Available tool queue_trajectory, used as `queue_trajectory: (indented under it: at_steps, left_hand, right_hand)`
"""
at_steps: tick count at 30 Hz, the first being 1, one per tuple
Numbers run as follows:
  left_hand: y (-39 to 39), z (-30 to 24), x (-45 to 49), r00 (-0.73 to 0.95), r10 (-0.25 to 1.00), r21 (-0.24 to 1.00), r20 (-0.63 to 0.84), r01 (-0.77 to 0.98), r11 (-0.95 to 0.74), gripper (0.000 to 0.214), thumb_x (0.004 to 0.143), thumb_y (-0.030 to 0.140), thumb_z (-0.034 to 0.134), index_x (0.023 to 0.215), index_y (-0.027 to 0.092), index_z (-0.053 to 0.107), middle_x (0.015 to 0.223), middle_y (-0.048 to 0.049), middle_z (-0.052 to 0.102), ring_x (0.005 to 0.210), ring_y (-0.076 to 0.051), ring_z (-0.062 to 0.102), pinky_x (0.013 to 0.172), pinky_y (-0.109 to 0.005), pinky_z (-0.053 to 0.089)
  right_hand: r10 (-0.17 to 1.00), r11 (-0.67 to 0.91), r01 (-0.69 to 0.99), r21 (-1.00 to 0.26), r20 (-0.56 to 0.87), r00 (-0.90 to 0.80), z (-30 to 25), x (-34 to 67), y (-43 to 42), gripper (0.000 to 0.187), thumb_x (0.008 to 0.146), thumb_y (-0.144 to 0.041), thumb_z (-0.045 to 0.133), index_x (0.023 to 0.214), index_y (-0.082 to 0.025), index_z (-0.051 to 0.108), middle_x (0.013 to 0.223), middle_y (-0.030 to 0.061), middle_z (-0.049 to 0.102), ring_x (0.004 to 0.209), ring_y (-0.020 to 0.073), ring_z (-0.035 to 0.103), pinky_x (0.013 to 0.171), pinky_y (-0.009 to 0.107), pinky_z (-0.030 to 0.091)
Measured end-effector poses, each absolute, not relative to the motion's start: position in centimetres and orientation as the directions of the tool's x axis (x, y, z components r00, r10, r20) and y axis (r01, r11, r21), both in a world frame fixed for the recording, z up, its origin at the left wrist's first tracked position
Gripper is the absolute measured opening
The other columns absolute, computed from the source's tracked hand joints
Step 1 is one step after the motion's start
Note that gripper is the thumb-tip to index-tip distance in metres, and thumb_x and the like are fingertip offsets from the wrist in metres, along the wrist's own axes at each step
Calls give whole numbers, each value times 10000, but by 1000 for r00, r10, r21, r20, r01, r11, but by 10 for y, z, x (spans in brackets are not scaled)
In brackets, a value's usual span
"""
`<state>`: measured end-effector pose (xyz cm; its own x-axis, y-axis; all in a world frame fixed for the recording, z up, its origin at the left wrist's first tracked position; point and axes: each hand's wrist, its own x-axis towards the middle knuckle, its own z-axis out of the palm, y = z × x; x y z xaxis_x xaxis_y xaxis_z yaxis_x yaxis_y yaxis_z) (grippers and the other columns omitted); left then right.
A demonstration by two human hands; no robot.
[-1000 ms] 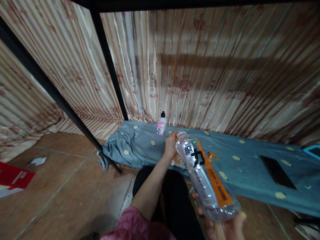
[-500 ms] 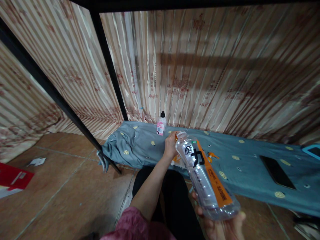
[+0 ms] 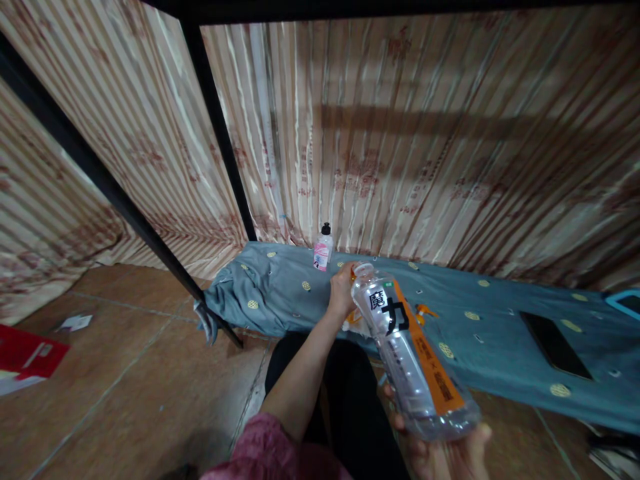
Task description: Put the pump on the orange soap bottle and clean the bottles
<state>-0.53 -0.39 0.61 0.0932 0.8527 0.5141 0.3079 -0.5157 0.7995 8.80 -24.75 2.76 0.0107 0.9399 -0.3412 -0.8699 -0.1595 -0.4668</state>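
My right hand (image 3: 440,453) grips a clear plastic drink bottle (image 3: 413,357) near its base. The bottle tilts, with its neck pointing up and left, and carries a label with large black characters and an orange stripe. Next to the bottle's neck is my left hand (image 3: 341,293), its fingers curled closed. A bit of orange shows at these fingertips, but its kind is unclear, as the bottle's neck partly covers it. Behind the bottle's left side lies a white and orange thing (image 3: 356,323), mostly hidden. A small orange object (image 3: 425,312) rests on the bed just right of the bottle.
A small pink-labelled bottle with a black cap (image 3: 323,250) stands at the back of the blue-grey bedsheet (image 3: 280,293). A dark phone (image 3: 555,345) lies to the right. Black bed posts (image 3: 220,127) rise at left before a striped curtain (image 3: 380,167). A red box (image 3: 30,352) is on the floor.
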Motion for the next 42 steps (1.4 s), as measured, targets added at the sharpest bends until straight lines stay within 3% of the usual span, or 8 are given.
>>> queue_trajectory:
  at_steps: [42]
  left_hand:
    - [-1, 4, -5, 75, 857, 804, 510, 312, -506, 134, 801, 219, 595, 909, 151, 637, 938, -77, 684, 856, -196, 650, 802, -312, 514]
  right_hand:
    - [950, -158, -869, -469, -311, -5, 24, 90, -246, 616, 506, -565, 799, 1048, -287, 712, 1029, 160, 735, 739, 205, 717, 553, 179, 543]
